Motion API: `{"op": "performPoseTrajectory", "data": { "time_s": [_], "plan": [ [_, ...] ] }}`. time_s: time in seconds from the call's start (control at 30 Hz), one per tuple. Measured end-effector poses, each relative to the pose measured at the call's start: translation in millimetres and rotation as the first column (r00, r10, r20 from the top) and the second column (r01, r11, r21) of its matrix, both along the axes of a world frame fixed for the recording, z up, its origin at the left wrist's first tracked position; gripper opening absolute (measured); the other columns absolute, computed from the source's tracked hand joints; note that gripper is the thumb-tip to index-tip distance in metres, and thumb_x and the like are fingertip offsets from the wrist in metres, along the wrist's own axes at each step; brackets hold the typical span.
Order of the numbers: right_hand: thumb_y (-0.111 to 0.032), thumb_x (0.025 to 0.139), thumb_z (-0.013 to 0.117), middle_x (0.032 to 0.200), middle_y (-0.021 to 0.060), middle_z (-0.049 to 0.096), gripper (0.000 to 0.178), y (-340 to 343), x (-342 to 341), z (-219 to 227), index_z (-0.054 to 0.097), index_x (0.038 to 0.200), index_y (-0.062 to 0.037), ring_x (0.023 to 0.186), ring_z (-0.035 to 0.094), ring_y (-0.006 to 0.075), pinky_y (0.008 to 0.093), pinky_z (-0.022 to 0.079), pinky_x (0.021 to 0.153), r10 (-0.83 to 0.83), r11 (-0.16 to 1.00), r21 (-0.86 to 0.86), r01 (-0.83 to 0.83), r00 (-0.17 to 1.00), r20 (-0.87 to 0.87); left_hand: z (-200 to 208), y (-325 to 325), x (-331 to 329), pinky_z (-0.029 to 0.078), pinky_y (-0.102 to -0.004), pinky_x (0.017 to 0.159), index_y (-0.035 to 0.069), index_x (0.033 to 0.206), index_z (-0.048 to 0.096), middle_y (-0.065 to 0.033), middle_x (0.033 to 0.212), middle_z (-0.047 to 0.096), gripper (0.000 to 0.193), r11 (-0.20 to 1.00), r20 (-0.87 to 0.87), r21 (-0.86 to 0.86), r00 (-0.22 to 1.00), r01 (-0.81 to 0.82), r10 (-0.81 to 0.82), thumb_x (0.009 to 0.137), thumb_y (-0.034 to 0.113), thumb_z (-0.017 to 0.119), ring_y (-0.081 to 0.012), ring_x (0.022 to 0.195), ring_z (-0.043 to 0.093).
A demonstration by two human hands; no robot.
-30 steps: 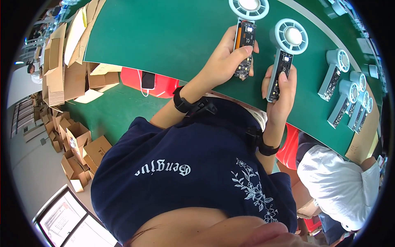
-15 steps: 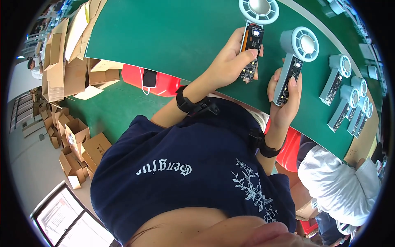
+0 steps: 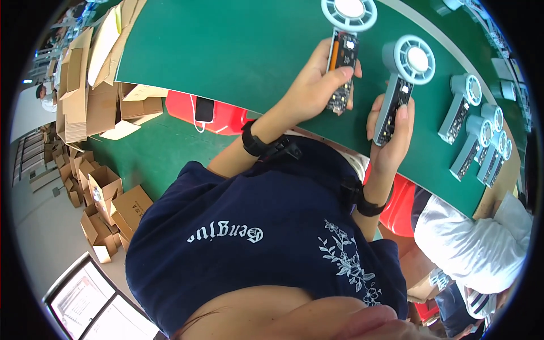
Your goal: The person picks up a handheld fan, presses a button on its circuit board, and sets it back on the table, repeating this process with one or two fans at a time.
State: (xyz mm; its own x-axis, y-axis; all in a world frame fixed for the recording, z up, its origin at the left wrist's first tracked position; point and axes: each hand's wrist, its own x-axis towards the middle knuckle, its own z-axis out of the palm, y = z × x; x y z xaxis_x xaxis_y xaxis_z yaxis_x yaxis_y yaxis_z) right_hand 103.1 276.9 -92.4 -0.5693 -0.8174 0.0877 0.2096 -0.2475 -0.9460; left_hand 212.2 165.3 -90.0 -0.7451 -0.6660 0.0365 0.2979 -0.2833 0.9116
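Two pale-blue handheld fans, one per hand, both held over the tabletop (image 3: pixel 238 54) near its edge on the wearer's side. Left fan (image 3: pixel 343 54): long axis nearly straight up-down in view, slight lean right at top; round head away from wearer, handle end toward wearer. Right fan (image 3: pixel 401 86): more tilted, head to upper right, handle end to lower left. Both grilles and exposed circuit boards face the camera; bright spot on each board near the neck. Left hand (image 3: pixel 317 85) closed around left fan's handle from the left, thumb on board, fingertips showing past the right edge. Right hand (image 3: pixel 393 131) grips right fan's lower handle, thumb on board, fingers at the left edge. Heads project beyond both hands; fans apart, not touching. Several similar fans (image 3: pixel 455 119) lie right of the right hand.
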Motion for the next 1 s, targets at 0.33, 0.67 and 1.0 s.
{"op": "performPoseTrajectory", "data": {
  "time_s": [0.33,0.67,1.0],
  "plan": [
    [-0.032,0.098,0.034,0.074,0.0099,0.055,0.045,1.3,-1.9,3.4,0.048,0.113,0.0076,0.044,0.041,0.0061,0.0188,0.028,0.041,-0.023,0.992,0.125,0.036,0.995,-0.100,3.6,-3.3,-0.1,0.044,-0.0224,0.046,0.001,0.134,0.030,-0.0073,0.090,0.051,0.045,1.000,0.014,-0.021,1.000,-0.001,0.001,0.096,0.023,0.040,-0.0109,0.053,0.054],
    [-0.025,0.097,0.041,0.071,0.0092,0.058,0.033,0.0,-3.8,4.9,0.054,0.102,0.0050,0.046,0.045,0.0071,0.0205,0.033,0.044,-0.035,0.999,0.021,0.034,0.998,0.055,2.4,-3.5,-1.4,0.045,-0.0227,0.048,0.003,0.132,0.031,-0.0068,0.089,0.052,0.042,0.999,-0.015,-0.044,0.999,0.028,-0.029,0.096,0.022,0.041,-0.0105,0.054,0.054],
    [-0.032,0.097,0.034,0.072,0.0117,0.056,0.044,4.1,-0.2,-3.1,0.049,0.107,0.0079,0.047,0.043,0.0099,0.0205,0.031,0.043,-0.053,0.998,0.023,0.054,0.997,-0.050,-2.5,-1.4,0.8,0.044,-0.0230,0.049,0.006,0.132,0.033,-0.0064,0.089,0.052,0.040,0.995,-0.037,-0.074,0.998,-0.062,0.060,0.097,0.024,0.039,-0.0105,0.056,0.054]
  ]
}}
